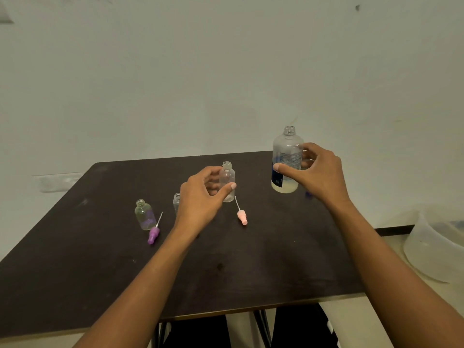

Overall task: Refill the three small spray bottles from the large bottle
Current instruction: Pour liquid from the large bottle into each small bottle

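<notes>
Table (226,272) near half free. Far half: large bottle (286,156), small bottles (144,214), pink sprayer (242,216), purple sprayer (153,234) obstruct.

No text can be read. The only printed item is the label (289,159) on the bottle (287,143) near the far right corner of the tabletop (100,247). The label's upper panel is pale with several lines of fine dark print, too small and blurred to make out. Its lower panel is dark blue with a few tiny white marks, likewise illegible. The thumb of the right hand (319,172) covers part of the print.
</notes>
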The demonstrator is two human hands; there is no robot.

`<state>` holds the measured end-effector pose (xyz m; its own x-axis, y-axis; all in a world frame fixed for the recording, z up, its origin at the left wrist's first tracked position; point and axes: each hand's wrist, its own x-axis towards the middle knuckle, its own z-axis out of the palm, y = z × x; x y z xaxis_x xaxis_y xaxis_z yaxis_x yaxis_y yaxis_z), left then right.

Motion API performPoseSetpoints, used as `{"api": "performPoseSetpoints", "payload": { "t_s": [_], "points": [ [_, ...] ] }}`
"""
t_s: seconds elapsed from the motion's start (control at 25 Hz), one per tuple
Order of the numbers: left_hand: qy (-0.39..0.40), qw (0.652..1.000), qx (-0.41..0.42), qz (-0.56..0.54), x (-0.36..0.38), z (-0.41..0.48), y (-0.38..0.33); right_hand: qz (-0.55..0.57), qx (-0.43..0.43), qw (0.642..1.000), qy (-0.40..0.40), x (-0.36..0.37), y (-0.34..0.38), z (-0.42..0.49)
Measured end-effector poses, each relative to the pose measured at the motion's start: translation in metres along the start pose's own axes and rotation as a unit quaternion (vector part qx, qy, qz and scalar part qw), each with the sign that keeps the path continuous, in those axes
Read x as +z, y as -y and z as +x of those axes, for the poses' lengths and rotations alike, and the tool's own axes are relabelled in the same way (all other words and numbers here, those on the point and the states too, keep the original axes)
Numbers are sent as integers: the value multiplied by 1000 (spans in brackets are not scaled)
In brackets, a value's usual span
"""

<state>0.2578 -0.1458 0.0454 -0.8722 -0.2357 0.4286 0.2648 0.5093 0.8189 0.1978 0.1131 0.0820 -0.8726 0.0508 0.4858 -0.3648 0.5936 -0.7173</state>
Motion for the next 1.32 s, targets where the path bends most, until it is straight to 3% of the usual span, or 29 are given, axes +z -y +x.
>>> {"api": "performPoseSetpoints", "payload": {
  "t_s": [0.36,0.84,1.32],
  "points": [
    [4,999,8,-35,-11,-15,-10,-12,-80,996,27,2,16,-13],
    [16,999,27,-45,-14,-26,-14,-154,-210,964,58,8,30,-17],
    [17,999,23,-44,-15,-29,-16,-191,-231,952,60,5,27,-14]
  ]
}}
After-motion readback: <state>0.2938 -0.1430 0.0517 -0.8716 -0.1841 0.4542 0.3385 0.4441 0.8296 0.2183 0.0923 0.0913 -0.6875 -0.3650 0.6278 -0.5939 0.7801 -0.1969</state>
